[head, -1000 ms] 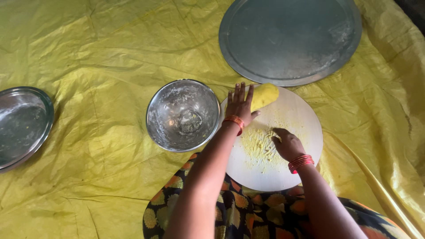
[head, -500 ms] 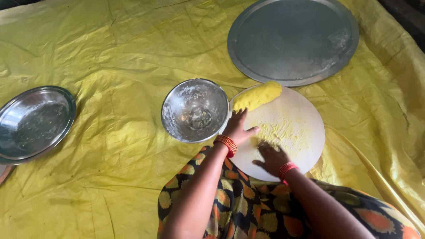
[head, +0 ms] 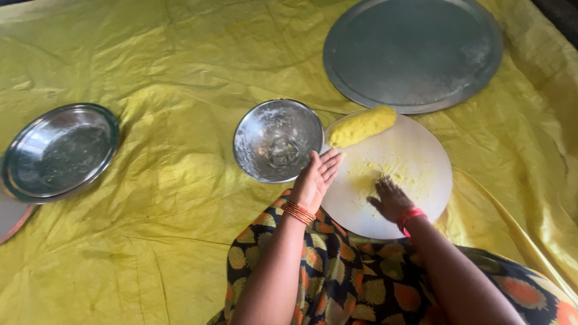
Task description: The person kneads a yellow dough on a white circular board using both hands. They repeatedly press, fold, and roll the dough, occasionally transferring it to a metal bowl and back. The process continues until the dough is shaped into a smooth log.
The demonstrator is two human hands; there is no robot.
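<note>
Overhead view of a crumpled yellow plastic sheet that covers the whole frame. Right of centre lies a round white board, its surface dusted with yellow crumbs. A yellow, log-shaped lump of dough rests on the board's upper left edge, apart from both hands. The right hand lies palm down on the crumbs near the board's lower middle, its fingers spread and flat, clamped on nothing; a red band sits at its wrist. The left hand is at the board's left edge, fingers straight and held together, pointing toward the dough, open and holding nothing; orange bangles circle its wrist. Whether its fingertips touch the board cannot be told. Just left of the board, touching its rim, stands a small round steel bowl with a floury inside. A large round grey metal tray fills the upper right, just above the board. A shallow steel plate lies at the left edge, well apart. Patterned cloth in dark and orange occupies the lower centre.
</note>
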